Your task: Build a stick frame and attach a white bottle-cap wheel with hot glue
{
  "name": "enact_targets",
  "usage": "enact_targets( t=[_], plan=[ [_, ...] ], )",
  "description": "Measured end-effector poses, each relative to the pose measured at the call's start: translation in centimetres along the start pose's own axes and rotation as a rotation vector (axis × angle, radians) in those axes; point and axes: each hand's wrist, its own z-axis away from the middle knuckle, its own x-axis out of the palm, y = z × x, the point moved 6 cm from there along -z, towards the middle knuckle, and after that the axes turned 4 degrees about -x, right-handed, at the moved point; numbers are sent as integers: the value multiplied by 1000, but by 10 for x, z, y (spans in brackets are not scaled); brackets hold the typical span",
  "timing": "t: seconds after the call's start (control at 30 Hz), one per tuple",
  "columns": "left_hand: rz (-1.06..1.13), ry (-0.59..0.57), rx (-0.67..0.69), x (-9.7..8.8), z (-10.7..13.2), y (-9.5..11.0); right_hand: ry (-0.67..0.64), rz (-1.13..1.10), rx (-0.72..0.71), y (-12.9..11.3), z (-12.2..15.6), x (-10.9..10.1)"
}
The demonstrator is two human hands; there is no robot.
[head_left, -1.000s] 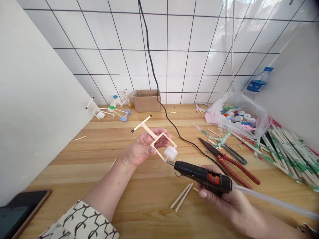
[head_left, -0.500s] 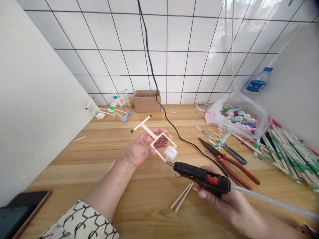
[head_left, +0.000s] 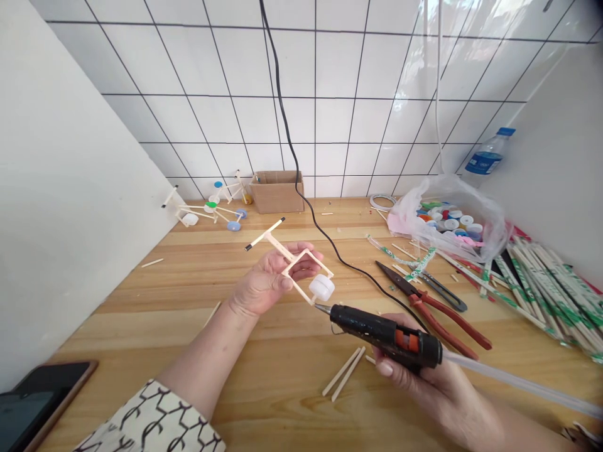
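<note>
In my left hand (head_left: 264,279) is a small wooden stick frame (head_left: 282,250), pinched between thumb and fingers above the table. One end of the frame carries a crossbar with black tips; a white bottle cap (head_left: 322,287) sits between the two prongs at the other. My right hand (head_left: 424,383) is wrapped round the handle of a black glue gun (head_left: 377,329). The gun's nozzle points left and is at the end of the lower prong, touching or nearly so. A clear glue stick (head_left: 518,382) runs out of the gun's back.
Two loose sticks (head_left: 343,373) lie below the gun. Red-handled pliers (head_left: 433,311), a utility knife (head_left: 443,290) and a bag of bottle caps (head_left: 447,216) are at right, beside wrapped chopsticks (head_left: 551,295). Finished stick models (head_left: 211,210) and a cardboard box (head_left: 277,191) stand behind.
The glue gun has shifted very slightly right and tilted a little, its nozzle still at the prong's end. The left hand and frame have barely moved.
</note>
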Motion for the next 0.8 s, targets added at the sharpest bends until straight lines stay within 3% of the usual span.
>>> enact_targets(
  t=[0.8],
  plan=[
    [37, -36, 7, 5, 0, -1, 48, 90, -53, -6, 3, -5]
  ],
)
